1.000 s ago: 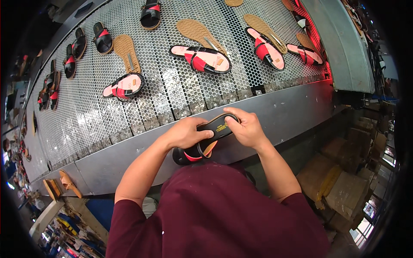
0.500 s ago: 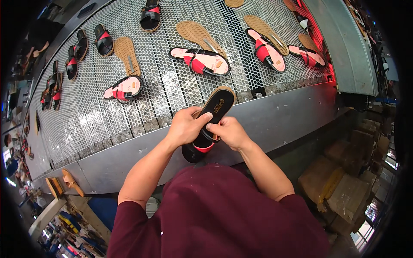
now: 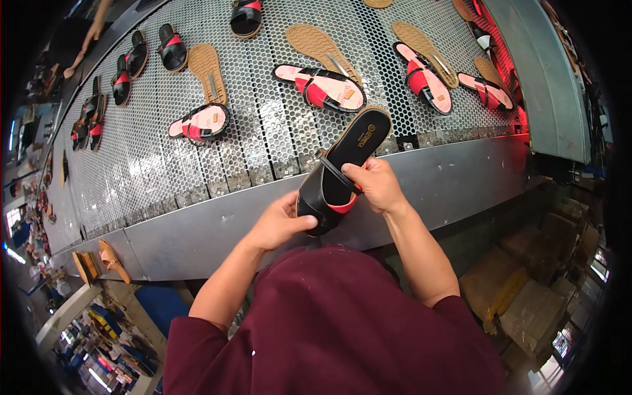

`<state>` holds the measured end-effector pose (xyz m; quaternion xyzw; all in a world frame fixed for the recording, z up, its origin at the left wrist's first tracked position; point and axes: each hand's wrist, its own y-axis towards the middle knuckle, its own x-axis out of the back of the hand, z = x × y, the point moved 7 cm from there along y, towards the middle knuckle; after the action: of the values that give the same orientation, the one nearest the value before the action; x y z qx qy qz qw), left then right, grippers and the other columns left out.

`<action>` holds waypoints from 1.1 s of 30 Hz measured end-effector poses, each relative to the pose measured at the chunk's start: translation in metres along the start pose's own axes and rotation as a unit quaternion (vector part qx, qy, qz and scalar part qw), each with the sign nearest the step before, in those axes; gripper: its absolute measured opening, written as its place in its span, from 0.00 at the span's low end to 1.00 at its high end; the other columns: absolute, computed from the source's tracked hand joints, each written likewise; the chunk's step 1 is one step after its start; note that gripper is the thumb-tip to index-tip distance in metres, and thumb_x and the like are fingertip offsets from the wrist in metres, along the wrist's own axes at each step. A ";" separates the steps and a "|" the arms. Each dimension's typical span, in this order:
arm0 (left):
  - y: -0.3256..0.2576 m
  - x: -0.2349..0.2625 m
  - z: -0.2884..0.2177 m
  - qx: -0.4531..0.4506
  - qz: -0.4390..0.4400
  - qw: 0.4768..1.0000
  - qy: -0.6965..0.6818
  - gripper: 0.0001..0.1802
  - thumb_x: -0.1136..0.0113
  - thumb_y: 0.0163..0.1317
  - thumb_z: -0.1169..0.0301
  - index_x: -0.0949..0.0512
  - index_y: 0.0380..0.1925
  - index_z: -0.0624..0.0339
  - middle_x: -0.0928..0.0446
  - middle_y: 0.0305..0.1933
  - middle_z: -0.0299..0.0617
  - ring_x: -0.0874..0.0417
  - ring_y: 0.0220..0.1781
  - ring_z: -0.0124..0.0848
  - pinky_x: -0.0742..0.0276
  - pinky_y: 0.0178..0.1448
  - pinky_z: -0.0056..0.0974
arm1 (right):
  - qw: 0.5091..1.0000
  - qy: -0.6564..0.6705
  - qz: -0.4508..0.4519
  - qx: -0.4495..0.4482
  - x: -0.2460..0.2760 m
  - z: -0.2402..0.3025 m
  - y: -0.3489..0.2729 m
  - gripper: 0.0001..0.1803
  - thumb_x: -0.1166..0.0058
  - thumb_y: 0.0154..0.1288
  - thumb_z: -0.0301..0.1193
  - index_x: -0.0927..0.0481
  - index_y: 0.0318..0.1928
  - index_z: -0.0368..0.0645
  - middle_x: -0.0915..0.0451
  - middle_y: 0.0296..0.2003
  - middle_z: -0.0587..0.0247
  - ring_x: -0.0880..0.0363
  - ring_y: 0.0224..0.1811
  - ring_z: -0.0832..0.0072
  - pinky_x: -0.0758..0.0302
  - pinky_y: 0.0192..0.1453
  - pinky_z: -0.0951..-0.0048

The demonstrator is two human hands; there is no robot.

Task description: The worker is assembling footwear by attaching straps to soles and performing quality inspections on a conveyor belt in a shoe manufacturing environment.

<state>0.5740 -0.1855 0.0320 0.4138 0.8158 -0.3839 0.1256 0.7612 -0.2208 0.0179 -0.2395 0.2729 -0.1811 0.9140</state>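
Observation:
A black sandal (image 3: 369, 135) with a black and red strap is held between my two hands, just in front of the metal rail. Its heel points away to the upper right, and the black insole faces up. My left hand (image 3: 280, 222) is closed round the strap at the toe end, thumb on top. My right hand (image 3: 378, 185) grips the sandal's right side at mid-length, with the thumb by the thin black strap. The fingers beneath the sole are mostly hidden.
Beyond the metal rail (image 3: 454, 168) lies a perforated conveyor (image 3: 250, 131). Pink-bottomed red and black uppers (image 3: 322, 89) lie beside tan outsoles (image 3: 208, 69); assembled sandals (image 3: 172, 49) stand farther left. A metal housing (image 3: 546, 85) glows red inside. Cardboard boxes (image 3: 526, 309) sit at right; another person's arm (image 3: 95, 29) shows far left.
My left hand has moved from the sandal's middle down to its toe end. My right hand and the sandal have shifted slightly right, and the view has shifted a little.

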 end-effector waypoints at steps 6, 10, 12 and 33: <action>0.008 -0.004 -0.006 -0.022 -0.122 0.992 0.024 0.10 0.40 0.66 0.78 0.19 0.46 0.64 0.16 0.44 0.36 0.17 0.43 0.23 0.20 0.50 0.34 | 0.999 -0.001 0.040 -0.007 -0.010 0.019 0.011 0.09 0.43 0.69 0.24 0.18 0.44 0.30 0.14 0.38 0.58 0.15 0.38 0.78 0.19 0.44 0.77; 0.011 -0.004 -0.006 -0.042 -0.128 0.990 -0.029 0.09 0.43 0.68 0.78 0.20 0.47 0.64 0.16 0.44 0.38 0.16 0.43 0.24 0.20 0.50 0.33 | 0.999 0.010 0.032 -0.006 -0.014 0.022 0.019 0.12 0.43 0.71 0.31 0.18 0.44 0.32 0.14 0.38 0.62 0.17 0.38 0.81 0.21 0.46 0.78; 0.011 -0.004 -0.006 -0.055 -0.134 0.987 -0.075 0.10 0.43 0.69 0.77 0.20 0.48 0.64 0.16 0.45 0.39 0.16 0.43 0.25 0.19 0.50 0.33 | 0.998 0.040 0.046 -0.019 -0.006 0.017 0.019 0.18 0.44 0.73 0.36 0.20 0.51 0.32 0.15 0.40 0.62 0.18 0.39 0.81 0.23 0.48 0.78; 0.039 -0.019 0.003 -0.100 -0.162 0.972 -0.135 0.17 0.47 0.74 0.73 0.29 0.61 0.64 0.21 0.56 0.44 0.18 0.56 0.31 0.20 0.60 0.38 | 0.999 0.021 0.032 -0.003 0.002 -0.032 -0.021 0.10 0.49 0.74 0.25 0.20 0.49 0.33 0.16 0.42 0.63 0.17 0.40 0.79 0.19 0.45 0.75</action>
<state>0.6153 -0.1847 0.0192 0.2058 0.8819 -0.3681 0.2109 0.7395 -0.2497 0.0048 -0.2297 0.3004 -0.1561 0.9125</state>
